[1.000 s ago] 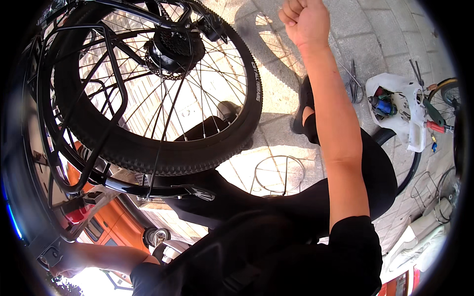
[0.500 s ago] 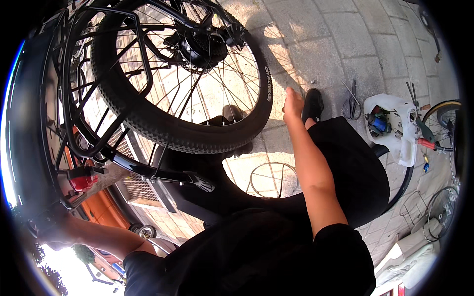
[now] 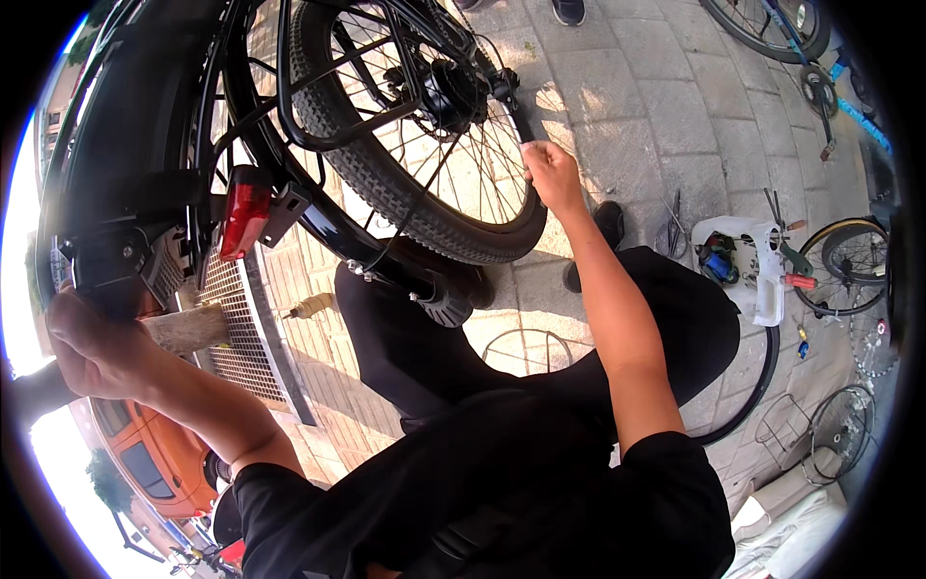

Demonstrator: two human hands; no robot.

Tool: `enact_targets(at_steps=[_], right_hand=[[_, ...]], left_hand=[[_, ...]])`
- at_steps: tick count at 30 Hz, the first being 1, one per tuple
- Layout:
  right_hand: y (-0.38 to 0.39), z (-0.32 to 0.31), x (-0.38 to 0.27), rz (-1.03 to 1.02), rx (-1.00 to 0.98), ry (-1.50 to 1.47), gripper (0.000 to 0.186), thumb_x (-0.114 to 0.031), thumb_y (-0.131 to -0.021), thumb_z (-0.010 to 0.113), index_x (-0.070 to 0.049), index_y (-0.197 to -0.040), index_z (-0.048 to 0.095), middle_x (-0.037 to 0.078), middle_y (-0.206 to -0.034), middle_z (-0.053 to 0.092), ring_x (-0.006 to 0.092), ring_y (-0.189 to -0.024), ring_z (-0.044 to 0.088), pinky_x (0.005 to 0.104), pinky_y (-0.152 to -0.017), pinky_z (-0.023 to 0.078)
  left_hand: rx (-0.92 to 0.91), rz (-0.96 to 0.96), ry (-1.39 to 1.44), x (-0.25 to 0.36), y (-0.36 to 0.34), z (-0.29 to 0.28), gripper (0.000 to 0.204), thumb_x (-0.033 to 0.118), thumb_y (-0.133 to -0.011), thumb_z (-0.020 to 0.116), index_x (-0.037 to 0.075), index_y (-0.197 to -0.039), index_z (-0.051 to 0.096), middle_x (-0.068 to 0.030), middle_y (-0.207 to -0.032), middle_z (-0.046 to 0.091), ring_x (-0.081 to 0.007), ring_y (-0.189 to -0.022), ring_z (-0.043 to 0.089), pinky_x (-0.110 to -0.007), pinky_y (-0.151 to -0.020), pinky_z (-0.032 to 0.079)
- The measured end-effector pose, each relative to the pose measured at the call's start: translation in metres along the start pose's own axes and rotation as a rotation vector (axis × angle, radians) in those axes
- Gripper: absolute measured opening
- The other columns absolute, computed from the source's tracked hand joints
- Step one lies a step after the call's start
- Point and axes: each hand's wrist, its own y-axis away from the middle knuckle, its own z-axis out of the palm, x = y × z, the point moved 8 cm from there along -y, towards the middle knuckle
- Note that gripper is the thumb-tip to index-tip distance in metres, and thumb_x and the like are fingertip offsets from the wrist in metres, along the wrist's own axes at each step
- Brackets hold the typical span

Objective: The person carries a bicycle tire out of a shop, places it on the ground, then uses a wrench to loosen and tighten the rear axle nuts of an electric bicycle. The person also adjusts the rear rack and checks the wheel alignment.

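A black bicycle leans into the upper left, its knobbly rear tyre and spoked wheel with a dark hub facing me. My right hand is closed at the tyre's right edge, with the thumb and fingers against the rubber. At the far left, my left hand curls around the end of the long black rear rack; its fingertips are partly hidden. A red tail light hangs near that end. Below the tyre, the black mudguard ends close to my knee.
To the right on the paving stand a white plastic container holding tools, and a red-handled tool. Another bicycle wheel and a blue bicycle frame lie beyond. A metal grate and an orange vehicle are at left.
My right hand has moved up and left, closing at the tyre's edge. The bicycle's rack end and tail light have shifted up and right in view; my left hand rose too.
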Motion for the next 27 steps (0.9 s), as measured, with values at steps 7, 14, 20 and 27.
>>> enact_targets(at_steps=[7,14,20,27], right_hand=[[-0.091,-0.025,-0.023,-0.012,0.023,0.454,0.041,-0.040,-0.094,0.063,-0.006,-0.113,0.074,0.020,-0.106,0.076,0.0400,-0.104,0.071,0.0442,-0.091,0.054],[-0.128,-0.002,-0.042,-0.200,-0.348,0.392,0.060,-0.033,-0.087,0.077,-0.009,-0.140,0.060,0.018,-0.140,0.063,0.0329,-0.123,0.064,0.0396,-0.103,0.049],[-0.146,0.019,-0.023,0.002,-0.837,0.008,0.100,-0.034,-0.081,0.088,-0.012,-0.163,0.034,0.016,-0.155,0.050,0.0311,-0.138,0.051,0.0441,-0.118,0.036],[-0.161,0.041,-0.003,-0.010,-0.660,-0.436,0.091,-0.054,-0.087,0.080,-0.007,-0.156,0.045,0.009,-0.143,0.058,0.0191,-0.122,0.057,0.0338,-0.104,0.043]], left_hand=[[0.037,0.002,0.004,-0.003,0.004,-0.001,0.043,0.039,-0.101,0.067,-0.002,-0.090,0.075,-0.0043,-0.078,0.067,-0.0113,-0.072,0.059,-0.028,-0.061,0.048],[-0.025,0.523,-0.866,0.032,0.001,0.003,0.041,0.033,-0.100,0.055,-0.003,-0.084,0.069,-0.0085,-0.073,0.070,-0.0172,-0.058,0.066,-0.030,-0.047,0.051],[-0.005,0.721,-1.378,0.016,-0.012,-0.015,0.051,0.053,-0.083,0.076,0.004,-0.084,0.062,-0.0079,-0.070,0.071,-0.0241,-0.055,0.070,-0.036,-0.048,0.055],[-0.041,1.079,-1.507,-0.034,-0.036,-0.068,0.080,0.092,-0.082,0.050,0.020,-0.111,0.073,0.0047,-0.088,0.071,-0.0119,-0.056,0.058,-0.028,-0.050,0.042]])
